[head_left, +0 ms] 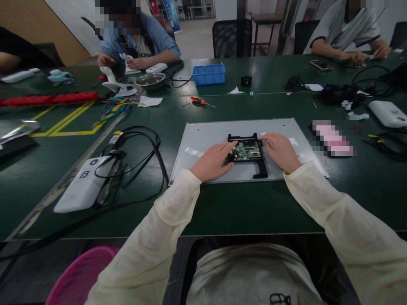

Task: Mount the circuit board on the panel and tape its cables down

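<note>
A black plastic frame [262, 163] with a green circuit board [243, 153] in it lies on a flat light-grey panel [203, 132] in front of me. My left hand [216, 161] holds the left side of the frame, fingers at the upper edge and thumb lower down. At the frame's upper right corner, my right hand [281, 151] grips with bent fingers. Its fingertips are partly hidden. A connector shows on the lower right of the board.
An orange-handled screwdriver [197, 100] and a blue basket [208, 75] are beyond the panel. On the left lie a white power bank [84, 184] and black cables [155, 146]; on the right, a pink blurred phone-shaped object [332, 139]. Two people sit opposite.
</note>
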`<state>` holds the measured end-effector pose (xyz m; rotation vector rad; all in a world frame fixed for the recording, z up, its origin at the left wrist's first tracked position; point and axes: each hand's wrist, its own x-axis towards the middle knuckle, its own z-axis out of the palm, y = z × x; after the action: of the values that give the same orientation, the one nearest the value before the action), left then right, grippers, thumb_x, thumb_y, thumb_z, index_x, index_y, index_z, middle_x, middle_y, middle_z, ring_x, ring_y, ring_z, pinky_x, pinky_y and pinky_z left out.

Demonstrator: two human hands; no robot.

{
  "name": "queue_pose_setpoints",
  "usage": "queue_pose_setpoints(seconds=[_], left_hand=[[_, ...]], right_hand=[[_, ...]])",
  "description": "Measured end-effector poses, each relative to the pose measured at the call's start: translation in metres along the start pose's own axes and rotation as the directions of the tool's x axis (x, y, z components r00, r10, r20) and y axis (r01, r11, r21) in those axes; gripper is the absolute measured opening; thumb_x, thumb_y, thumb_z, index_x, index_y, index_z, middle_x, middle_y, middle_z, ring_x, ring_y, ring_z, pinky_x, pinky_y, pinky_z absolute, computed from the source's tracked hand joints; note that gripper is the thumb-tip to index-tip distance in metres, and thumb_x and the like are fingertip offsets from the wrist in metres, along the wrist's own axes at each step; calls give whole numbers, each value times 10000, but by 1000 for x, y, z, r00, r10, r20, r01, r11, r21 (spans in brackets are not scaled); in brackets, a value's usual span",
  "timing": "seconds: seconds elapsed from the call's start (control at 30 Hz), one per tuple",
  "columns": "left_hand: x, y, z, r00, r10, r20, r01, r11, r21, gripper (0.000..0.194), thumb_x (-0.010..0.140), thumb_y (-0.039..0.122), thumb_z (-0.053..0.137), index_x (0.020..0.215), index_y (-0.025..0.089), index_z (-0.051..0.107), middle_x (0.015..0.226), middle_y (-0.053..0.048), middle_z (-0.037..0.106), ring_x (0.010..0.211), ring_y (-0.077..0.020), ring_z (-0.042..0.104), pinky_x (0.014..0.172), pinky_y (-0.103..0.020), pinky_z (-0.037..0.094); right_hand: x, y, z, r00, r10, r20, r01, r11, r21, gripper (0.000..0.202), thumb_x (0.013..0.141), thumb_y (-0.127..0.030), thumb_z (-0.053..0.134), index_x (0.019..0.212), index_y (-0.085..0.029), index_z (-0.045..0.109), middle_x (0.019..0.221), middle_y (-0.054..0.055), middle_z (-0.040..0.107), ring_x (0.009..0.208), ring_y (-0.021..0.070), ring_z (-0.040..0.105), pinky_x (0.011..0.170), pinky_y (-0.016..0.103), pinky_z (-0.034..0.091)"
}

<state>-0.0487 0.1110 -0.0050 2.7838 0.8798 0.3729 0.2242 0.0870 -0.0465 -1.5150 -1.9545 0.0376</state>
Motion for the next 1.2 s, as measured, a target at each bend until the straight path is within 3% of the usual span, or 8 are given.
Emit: queue_pose_setpoints(seconds=[0.27,0.5,0.6,1.2], left_hand=[[-1,-2,-3,1000,-21,19,20,1000,20,602,893,352,520,1427,154,326,1344,-135,531,1223,-274,512,1031,-445,413],[-2,-2,-4,999,18,34,-20,998,55,516,906,334,502,1370,123,422,1470,-129,407,1309,-262,433,1098,-419,366],[-3,-3,-3,999,22,35,-25,997,69,518,915,332,490,1376,106,421,1461,-133,421,1303,-259,440,1106,-414,358],[-8,-6,-6,994,-65,89,62,998,27,509,932,370,465,1408,199,401,1474,-83,426,1412,-213,301,1163,-475,220]], right_hand=[[0,0,0,999,54,-2,-53,997,63,279,844,-162,456,1021,-192,669,1058,98,685,1037,256,599,945,426,448],[0,1,3,996,87,1,-87,993,79,261,853,-179,459,1014,-186,664,1045,94,682,1015,243,602,940,415,454],[0,-1,3,996,90,1,-90,992,85,254,858,-182,460,1009,-187,663,1035,90,682,1001,243,603,938,421,457],[3,-9,1,992,125,-3,-124,987,107,263,874,-205,442,1043,-221,643,1079,99,669,1051,264,591,965,467,459]])
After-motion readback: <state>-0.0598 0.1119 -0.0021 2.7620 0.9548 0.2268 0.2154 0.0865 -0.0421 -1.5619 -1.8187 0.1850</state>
